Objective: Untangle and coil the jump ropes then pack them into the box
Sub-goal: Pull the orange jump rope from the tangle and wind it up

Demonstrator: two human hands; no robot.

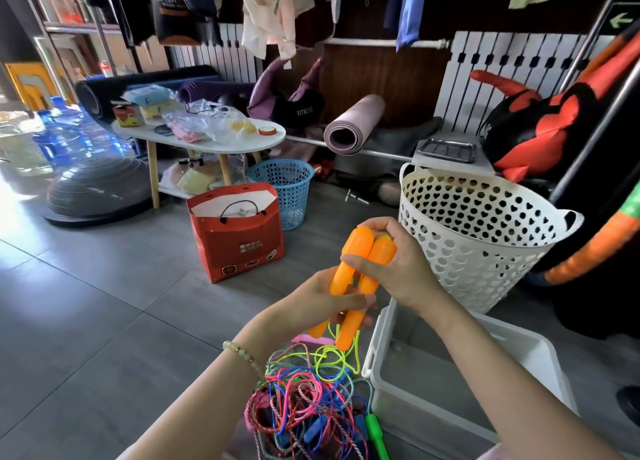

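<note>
Two orange handles [353, 248] of one rope are held side by side above the floor. The left hand [325, 296] has its fingers wrapped round their middles, and the right hand [394, 272] has its fingers curled round their tops. A yellow-green cord [332, 355] hangs from them into a tangle [304, 404] of red, blue, pink and braided ropes on the floor, with a green handle [377, 435] at its edge. A translucent box [415, 407] stands open just right of the tangle. Behind it is a white basket [478, 237] with heart-shaped holes; I cannot tell its contents. A red bag [239, 248] holds white paper and a black cord.
</note>
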